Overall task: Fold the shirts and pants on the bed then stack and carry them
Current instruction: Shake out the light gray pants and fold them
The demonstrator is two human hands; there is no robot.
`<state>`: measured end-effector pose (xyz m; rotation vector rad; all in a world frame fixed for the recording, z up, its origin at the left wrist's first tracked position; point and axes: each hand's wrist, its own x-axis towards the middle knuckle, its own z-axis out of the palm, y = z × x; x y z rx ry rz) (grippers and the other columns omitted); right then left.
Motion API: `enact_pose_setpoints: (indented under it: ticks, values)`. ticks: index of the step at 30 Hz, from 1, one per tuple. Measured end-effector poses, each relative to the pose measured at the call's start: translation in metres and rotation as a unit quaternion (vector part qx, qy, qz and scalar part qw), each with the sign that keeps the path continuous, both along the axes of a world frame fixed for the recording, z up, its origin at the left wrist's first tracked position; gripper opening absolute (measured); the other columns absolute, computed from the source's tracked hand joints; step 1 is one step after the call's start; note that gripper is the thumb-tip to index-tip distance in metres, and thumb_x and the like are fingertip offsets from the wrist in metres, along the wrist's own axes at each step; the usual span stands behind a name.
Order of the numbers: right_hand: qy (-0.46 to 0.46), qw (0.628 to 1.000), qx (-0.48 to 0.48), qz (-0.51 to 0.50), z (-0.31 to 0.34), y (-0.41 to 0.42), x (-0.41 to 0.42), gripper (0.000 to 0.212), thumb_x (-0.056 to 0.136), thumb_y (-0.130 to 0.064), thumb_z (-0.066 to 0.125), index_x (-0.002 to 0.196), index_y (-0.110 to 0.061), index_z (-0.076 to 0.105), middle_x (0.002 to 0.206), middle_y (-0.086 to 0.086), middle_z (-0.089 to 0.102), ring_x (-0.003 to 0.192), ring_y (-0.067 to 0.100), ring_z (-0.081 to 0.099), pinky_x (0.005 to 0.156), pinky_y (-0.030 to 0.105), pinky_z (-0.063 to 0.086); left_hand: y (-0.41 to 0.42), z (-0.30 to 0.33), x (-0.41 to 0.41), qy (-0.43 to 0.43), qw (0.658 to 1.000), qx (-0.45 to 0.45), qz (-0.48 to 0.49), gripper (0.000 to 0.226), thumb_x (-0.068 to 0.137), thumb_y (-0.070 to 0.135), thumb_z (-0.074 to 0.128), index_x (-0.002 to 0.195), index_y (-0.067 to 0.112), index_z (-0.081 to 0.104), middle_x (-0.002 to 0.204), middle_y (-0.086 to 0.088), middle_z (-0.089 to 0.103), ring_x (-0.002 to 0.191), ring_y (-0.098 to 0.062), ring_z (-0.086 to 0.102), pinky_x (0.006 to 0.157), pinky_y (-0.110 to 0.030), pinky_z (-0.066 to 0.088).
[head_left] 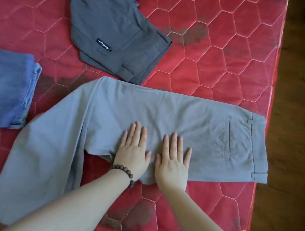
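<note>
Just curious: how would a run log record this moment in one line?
step: smoothing | left hand: flat on light grey pants | right hand: flat beside it | bed

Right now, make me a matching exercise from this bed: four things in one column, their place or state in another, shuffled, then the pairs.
Things:
1. light grey pants
2. dark grey pants
3. blue garment
4. bead bracelet

Place or state:
A. folded, at the left edge of the view
B. on the left wrist
C. lying at the far side of the red mattress, black label showing
D. pressed flat under the left hand and right hand, one leg hanging over the near edge

Pairs: 1-D, 2-C, 3-A, 4-B
</note>
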<state>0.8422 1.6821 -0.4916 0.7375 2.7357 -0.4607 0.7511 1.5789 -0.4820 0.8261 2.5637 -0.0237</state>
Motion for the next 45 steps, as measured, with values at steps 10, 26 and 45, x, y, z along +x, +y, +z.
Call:
enact_pose_setpoints:
  ticks: [10, 26, 45]
  values:
    - [-0.024, 0.985, -0.062, 0.161, 0.040, -0.045, -0.029, 0.061, 0.100, -0.024, 0.032, 0.154, -0.022, 0.002, 0.161, 0.001, -0.006, 0.149, 0.018, -0.008, 0.120, 0.042, -0.005, -0.141, 0.051, 0.019, 0.093, 0.978, 0.030, 0.185, 0.069, 0.069, 0.019, 0.075, 0.134, 0.016, 0.051, 0.152, -0.022, 0.028, 0.141, -0.038, 0.026, 0.111, -0.061, 0.021]
    - [-0.003, 0.839, 0.106, 0.534, 0.048, -0.124, -0.111, 0.053, 0.093, -0.015, 0.043, 0.143, -0.032, 0.038, 0.155, 0.000, -0.030, 0.145, 0.024, -0.023, 0.112, 0.060, -0.016, -0.195, 0.019, 0.061, 0.039, 0.954, -0.006, 0.299, 0.012, 0.082, 0.013, 0.065, 0.088, 0.003, 0.069, 0.152, -0.023, 0.025, 0.143, -0.032, 0.023, 0.117, -0.049, 0.021]
    - [0.021, 0.862, -0.037, 0.505, 0.118, -0.200, -0.216, 0.039, 0.086, -0.001, 0.043, 0.116, -0.017, 0.061, 0.113, 0.000, 0.056, 0.117, 0.019, 0.047, 0.117, 0.035, -0.007, -0.329, 0.150, -0.073, -0.067, 0.935, -0.158, 0.312, 0.022, 0.088, 0.010, 0.052, 0.107, 0.011, 0.063, 0.109, -0.006, 0.061, 0.101, -0.025, 0.062, 0.078, -0.034, 0.050]
